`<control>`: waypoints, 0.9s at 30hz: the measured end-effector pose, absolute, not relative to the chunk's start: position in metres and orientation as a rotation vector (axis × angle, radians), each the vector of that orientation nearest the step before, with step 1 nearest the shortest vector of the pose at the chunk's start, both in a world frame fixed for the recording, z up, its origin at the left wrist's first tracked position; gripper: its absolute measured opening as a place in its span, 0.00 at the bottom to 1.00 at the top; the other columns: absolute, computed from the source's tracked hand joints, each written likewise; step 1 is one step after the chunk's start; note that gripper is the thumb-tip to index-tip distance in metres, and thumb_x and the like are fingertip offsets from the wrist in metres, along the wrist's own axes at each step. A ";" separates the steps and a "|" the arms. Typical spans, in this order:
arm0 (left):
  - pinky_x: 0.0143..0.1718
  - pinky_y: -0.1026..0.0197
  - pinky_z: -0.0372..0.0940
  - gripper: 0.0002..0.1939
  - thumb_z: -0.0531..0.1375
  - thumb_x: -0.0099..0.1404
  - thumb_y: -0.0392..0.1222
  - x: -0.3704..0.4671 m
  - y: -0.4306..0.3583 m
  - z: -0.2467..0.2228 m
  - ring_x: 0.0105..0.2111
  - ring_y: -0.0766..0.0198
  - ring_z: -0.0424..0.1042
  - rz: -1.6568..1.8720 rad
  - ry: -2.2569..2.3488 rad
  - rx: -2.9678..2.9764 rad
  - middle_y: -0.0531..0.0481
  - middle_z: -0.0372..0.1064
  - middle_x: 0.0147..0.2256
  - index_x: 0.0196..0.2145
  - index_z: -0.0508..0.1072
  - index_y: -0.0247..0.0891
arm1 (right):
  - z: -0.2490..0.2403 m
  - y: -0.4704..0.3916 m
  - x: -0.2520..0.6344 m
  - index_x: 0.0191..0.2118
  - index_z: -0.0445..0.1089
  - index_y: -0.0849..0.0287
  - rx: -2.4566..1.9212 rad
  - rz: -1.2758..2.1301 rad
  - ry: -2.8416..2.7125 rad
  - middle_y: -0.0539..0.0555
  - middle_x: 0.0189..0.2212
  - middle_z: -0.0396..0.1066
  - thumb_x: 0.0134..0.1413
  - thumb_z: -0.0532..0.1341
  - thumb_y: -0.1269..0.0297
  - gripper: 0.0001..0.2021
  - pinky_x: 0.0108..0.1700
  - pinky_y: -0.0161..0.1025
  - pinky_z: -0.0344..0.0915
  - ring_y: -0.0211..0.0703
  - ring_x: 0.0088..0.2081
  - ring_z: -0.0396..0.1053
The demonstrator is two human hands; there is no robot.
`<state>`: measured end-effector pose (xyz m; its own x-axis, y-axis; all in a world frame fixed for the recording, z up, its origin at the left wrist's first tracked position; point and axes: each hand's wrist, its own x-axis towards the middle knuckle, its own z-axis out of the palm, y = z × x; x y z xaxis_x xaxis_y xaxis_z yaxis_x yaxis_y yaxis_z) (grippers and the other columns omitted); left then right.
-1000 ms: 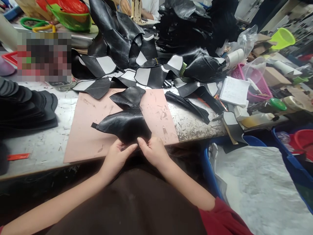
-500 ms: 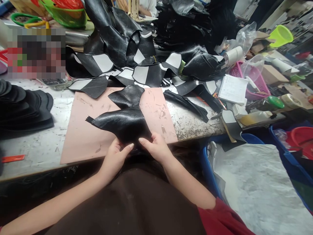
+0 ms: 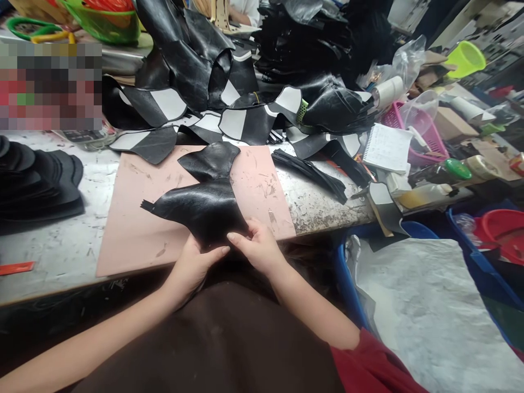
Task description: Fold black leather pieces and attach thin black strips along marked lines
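A glossy black leather piece [image 3: 200,204] with a fringed strip end at its left reaches over the near edge of a pink board [image 3: 135,218]. My left hand [image 3: 200,262] is closed on its near edge, thumb on top and fingers hidden below. Gripping the same edge from the right is my right hand [image 3: 251,245], its thumb pressed on the leather. A second black leather piece [image 3: 210,161] lies flat just beyond. Whether the two pieces are joined cannot be made out.
Black shoe-shaped pieces [image 3: 36,180] are stacked at left. Black-and-white leather parts [image 3: 245,123] crowd the back of the table. At right stand a notebook [image 3: 387,147], a pink basket [image 3: 434,131] and a blue bin [image 3: 341,273] with a whitish sheet [image 3: 426,305].
My left thumb has slid slightly right along the near edge. Both hands keep hold of the leather piece. The whole view has shifted a little.
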<state>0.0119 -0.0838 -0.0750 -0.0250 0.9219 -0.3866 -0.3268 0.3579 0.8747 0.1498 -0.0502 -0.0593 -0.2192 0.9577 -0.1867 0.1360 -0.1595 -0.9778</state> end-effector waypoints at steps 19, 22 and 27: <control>0.44 0.52 0.65 0.28 0.68 0.46 0.43 0.006 -0.083 -0.075 0.43 0.52 0.71 1.035 1.334 0.690 0.46 0.73 0.40 0.45 0.67 0.37 | -0.058 -0.051 0.164 0.34 0.70 0.60 -1.394 1.464 -1.577 0.51 0.28 0.71 0.45 0.60 0.68 0.07 0.37 0.41 0.67 0.43 0.32 0.69; 0.41 0.55 0.66 0.19 0.67 0.48 0.44 0.004 -0.085 -0.072 0.38 0.55 0.73 1.039 1.279 0.608 0.47 0.75 0.34 0.37 0.71 0.35 | -0.056 -0.052 0.163 0.37 0.69 0.61 -1.371 1.543 -1.437 0.51 0.28 0.71 0.42 0.61 0.69 0.11 0.38 0.42 0.67 0.43 0.32 0.69; 0.36 0.60 0.66 0.12 0.66 0.49 0.44 0.000 -0.089 -0.073 0.31 0.60 0.72 1.073 1.300 0.697 0.50 0.75 0.29 0.30 0.74 0.36 | -0.062 -0.054 0.160 0.38 0.69 0.61 -1.155 1.819 -1.270 0.53 0.32 0.73 0.42 0.64 0.64 0.14 0.44 0.46 0.66 0.48 0.37 0.71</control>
